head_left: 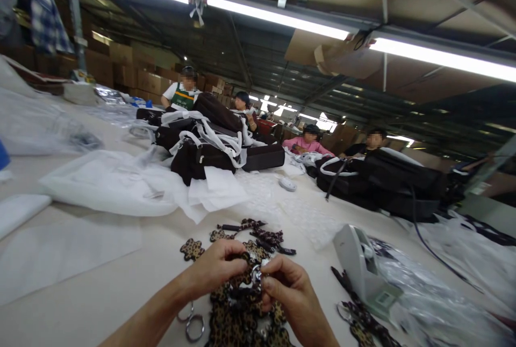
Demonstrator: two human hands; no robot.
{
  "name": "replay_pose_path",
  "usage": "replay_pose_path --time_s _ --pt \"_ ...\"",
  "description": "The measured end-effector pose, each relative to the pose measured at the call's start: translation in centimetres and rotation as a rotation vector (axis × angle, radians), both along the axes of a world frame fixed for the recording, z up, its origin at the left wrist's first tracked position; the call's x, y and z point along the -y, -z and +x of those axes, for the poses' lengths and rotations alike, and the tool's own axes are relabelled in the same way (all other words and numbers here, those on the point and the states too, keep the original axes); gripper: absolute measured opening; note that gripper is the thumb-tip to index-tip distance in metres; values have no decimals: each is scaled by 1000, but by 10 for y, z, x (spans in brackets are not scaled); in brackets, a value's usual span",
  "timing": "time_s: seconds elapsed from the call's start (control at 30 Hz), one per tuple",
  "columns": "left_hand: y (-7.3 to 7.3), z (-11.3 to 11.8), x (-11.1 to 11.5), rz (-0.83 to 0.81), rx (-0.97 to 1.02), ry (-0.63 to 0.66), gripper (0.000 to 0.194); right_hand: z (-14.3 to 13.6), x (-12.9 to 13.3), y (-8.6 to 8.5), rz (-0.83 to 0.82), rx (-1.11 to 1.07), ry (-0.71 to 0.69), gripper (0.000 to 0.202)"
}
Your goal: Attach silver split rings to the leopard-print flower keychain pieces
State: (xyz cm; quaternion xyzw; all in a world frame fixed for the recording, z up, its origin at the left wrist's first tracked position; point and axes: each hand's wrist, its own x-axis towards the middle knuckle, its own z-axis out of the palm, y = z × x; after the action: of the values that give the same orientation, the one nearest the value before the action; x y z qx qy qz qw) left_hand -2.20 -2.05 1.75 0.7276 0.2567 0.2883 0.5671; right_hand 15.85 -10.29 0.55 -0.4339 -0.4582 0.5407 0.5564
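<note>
Where the left hand (220, 267) and right hand (291, 285) face each other above the leopard-print pile (231, 325), left thumb and fingers pinch patterned material; right fingertips grip a silvery ring (256, 273) between the hands.

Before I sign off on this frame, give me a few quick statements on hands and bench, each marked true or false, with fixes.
1. The left hand and right hand are close together. True.
2. Both hands wear gloves. False: both are bare.
3. The right hand pinches a shiny metal piece. True.
4. The tape dispenser is on the left hand's side. False: it is on the right hand's side.
5. Dark bags are piled beyond the hands. True.
6. Every leopard-print piece is beyond the bags. False: several lie around the hands.
</note>
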Motion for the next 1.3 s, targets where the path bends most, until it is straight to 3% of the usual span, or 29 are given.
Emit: replay_pose_path --time_s 0.1,0.17,0.43,0.57,0.7,0.9,1.17,1.3 --pt "8 -1 -5 184 -194 -197 27 2 0 0 -30 -8 14 28" --pt "12 -3 -9 174 -267 -230 29 3 0 -1 -44 -1 21 28" --pt "11 -4 -12 -211 -52 -121 12 -1 -3 4 -89 1 -60 27" --pt "4 -2 -7 -338 49 -61 25 -5 -5 8 -116 -38 -74 28" --pt "1 -2 -4 -379 127 -26 32 -7 -6 9 -127 -46 -78 28" --pt "5 0 -1 -401 102 -59 26 -6 -6 10 -134 -17 -88 27" --pt "-3 2 5 -368 49 -77 15 -7 -6 12 -133 -10 -90 26" --pt "-2 2 7 -365 45 -75 24 -5 -6 10 -136 -10 -80 26"
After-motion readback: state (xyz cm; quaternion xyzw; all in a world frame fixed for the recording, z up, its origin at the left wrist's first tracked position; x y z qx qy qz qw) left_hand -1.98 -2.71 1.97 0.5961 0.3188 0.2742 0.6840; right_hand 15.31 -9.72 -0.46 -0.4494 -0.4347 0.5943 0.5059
